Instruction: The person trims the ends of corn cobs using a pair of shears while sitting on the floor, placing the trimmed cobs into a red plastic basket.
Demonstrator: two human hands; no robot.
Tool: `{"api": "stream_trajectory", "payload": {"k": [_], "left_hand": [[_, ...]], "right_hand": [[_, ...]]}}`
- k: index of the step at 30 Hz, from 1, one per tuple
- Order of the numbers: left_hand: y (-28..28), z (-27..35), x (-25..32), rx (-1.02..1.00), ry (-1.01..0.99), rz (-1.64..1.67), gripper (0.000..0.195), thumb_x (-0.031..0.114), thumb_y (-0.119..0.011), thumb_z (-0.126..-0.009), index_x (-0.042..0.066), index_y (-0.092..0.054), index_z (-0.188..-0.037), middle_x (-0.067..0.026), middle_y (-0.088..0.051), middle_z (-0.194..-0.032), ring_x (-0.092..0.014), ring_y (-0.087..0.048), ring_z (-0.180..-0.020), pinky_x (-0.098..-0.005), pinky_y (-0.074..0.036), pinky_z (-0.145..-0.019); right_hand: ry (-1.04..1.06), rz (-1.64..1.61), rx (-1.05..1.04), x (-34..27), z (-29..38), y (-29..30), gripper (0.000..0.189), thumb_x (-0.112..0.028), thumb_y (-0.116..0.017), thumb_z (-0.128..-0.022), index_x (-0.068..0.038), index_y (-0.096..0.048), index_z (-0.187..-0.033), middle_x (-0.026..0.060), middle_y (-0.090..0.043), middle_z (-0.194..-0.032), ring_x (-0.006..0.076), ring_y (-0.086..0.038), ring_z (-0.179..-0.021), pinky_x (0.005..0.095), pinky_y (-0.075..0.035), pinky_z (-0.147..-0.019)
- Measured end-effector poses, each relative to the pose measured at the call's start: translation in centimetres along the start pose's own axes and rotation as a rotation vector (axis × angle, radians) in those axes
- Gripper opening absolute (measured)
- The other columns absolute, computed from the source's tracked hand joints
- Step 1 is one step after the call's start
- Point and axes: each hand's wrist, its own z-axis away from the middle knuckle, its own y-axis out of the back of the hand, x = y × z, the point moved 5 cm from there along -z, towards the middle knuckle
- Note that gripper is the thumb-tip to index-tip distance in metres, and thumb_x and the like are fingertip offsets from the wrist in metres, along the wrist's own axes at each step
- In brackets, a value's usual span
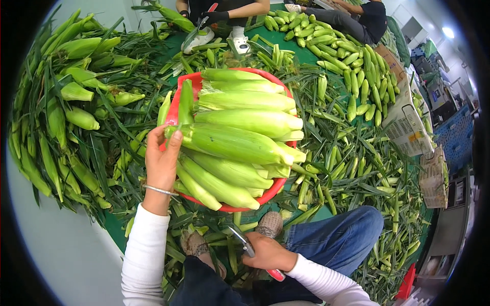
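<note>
A red plastic basin (278, 186) heaped with green ears of corn in their husks stands before me. My left hand (162, 160), with a bangle at the wrist, pinches the tip of the top ear of corn (233, 143), which lies across the heap with its cut stalk end to the right. Low in the view, near my feet, my right hand (268, 252) is closed around pruning shears (242, 240) with red-ended handles. Their metal blades point up and left, touching no corn.
Unhusked corn with long leaves (76, 111) is piled at the left. Trimmed ears (356, 72) lie heaped at the upper right beside plastic crates (407, 128). Cut leaves cover the green floor. A person with black gloves (216, 17) works opposite; another person (367, 23) sits at the upper right.
</note>
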Motion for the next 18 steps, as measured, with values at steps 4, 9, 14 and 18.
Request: {"api": "stream_trajectory", "payload": {"k": [4,9,14,18], "left_hand": [[2.2,2.2,-1.4,0.229,0.001,0.042,0.039,0.027,-0.056,-0.095,0.001,-0.048,-0.123,-0.0091,-0.053,-0.118,-0.017,-0.048,-0.108,-0.0309,-0.039,-0.096],[8.8,10.9,-12.5,0.471,0.632,0.232,0.039,0.043,-0.053,-0.091,0.015,-0.051,-0.118,-0.0004,-0.053,-0.107,-0.011,-0.049,-0.09,-0.0328,-0.043,-0.076],[1.6,12.7,-15.5,0.453,0.968,0.617,0.034,0.047,-0.051,-0.091,0.014,-0.049,-0.099,-0.0052,-0.056,-0.099,-0.022,-0.056,-0.095,-0.0489,-0.051,-0.079],[3.3,12.7,-15.9,0.437,1.184,0.74,0.045,0.055,-0.049,-0.09,0.013,-0.048,-0.106,-0.0109,-0.057,-0.112,-0.029,-0.057,-0.105,-0.0513,-0.05,-0.081]], "right_hand": [[0.052,-0.237,-0.048,-1.4,4.2,8.1,0.063,-0.018,-0.076,-0.069,0.001,-0.049,-0.122,0.0148,-0.062,-0.099,0.0226,-0.063,-0.089,0.0335,-0.051,-0.077],[-0.002,-0.275,0.408,-6.6,2.0,26.0,0.067,-0.011,-0.077,-0.065,-0.001,-0.05,-0.125,0.0036,-0.057,-0.097,0.012,-0.057,-0.082,0.0273,-0.048,-0.073],[0.263,0.453,0.509,-7.2,-15.5,39.4,0.059,-0.033,-0.071,-0.083,0.002,-0.05,-0.126,0.008,-0.06,-0.089,0.0161,-0.055,-0.078,0.031,-0.047,-0.073],[0.068,0.485,0.328,-6.4,-28.4,40.5,0.068,-0.045,-0.074,-0.078,0.007,-0.051,-0.118,0.0078,-0.057,-0.092,0.0143,-0.052,-0.082,0.0314,-0.045,-0.073]]}}
